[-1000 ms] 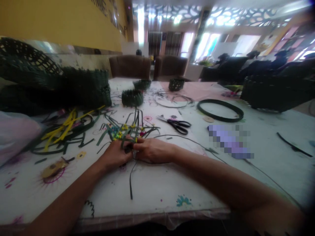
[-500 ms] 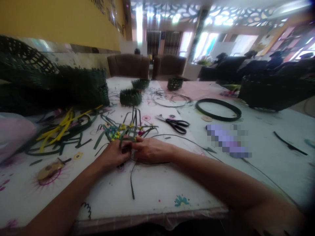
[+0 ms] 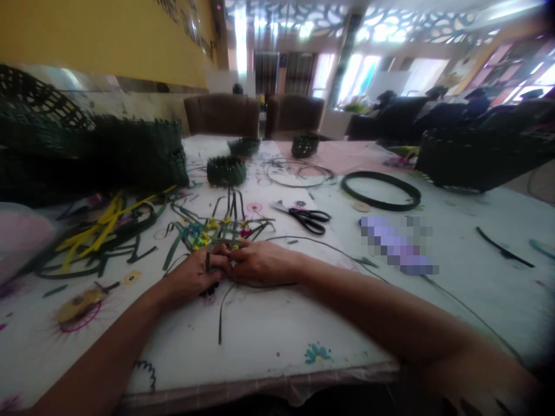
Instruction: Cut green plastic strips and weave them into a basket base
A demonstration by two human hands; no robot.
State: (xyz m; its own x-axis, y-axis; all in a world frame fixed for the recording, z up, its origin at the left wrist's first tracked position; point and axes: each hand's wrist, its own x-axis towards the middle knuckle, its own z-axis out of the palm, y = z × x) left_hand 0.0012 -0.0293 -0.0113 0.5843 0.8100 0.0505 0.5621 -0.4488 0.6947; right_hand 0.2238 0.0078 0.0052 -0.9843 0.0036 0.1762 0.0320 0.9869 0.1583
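Note:
A loose lattice of dark green strips (image 3: 234,211), dotted with small yellow, blue and red pieces, lies on the patterned white table. At its near edge my left hand (image 3: 195,274) is closed on a green strip, with a short strip end standing up between its fingers. My right hand (image 3: 266,263) touches the left fingertips; its fingers are pressed together on the weaving's edge. A thin dark strand (image 3: 221,318) hangs down from between the hands toward me. Black-handled scissors (image 3: 310,219) lie just beyond my right hand.
Yellow strips (image 3: 99,228) and green offcuts lie left. Small woven baskets (image 3: 226,171) stand beyond, with larger dark baskets (image 3: 477,159) at both sides. A green ring (image 3: 381,190) and a blurred purple object (image 3: 394,242) lie right. People sit in the background.
The view has shifted slightly. My left fingers have curled closer to the right hand, and the green strip at them now points more upright. The dangling strand has swung left.

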